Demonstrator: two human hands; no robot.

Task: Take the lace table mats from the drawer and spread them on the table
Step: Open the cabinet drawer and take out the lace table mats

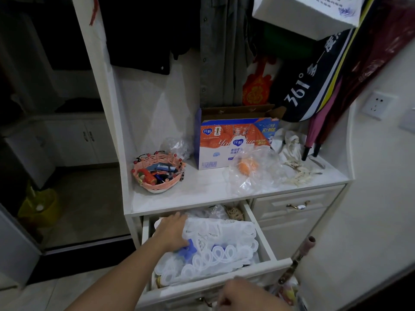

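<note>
The white drawer point(267, 243) of a cabinet stands pulled out below the counter. White lace table mats point(215, 250) with looped edges lie in a pile on top of its contents, with something blue showing through them. My left hand point(171, 232) reaches into the drawer and grips the left edge of the lace mats. My right hand point(244, 295) is at the drawer front, fingers curled by the handle; whether it grips the handle is hidden.
On the white counter point(202, 194) stand a pink basket point(158, 173) of small items, a yoghurt carton point(233, 142), and clear plastic bags point(253, 169). A second drawer point(296, 206) at right is closed. Umbrellas point(314, 135), bags and clothes hang above.
</note>
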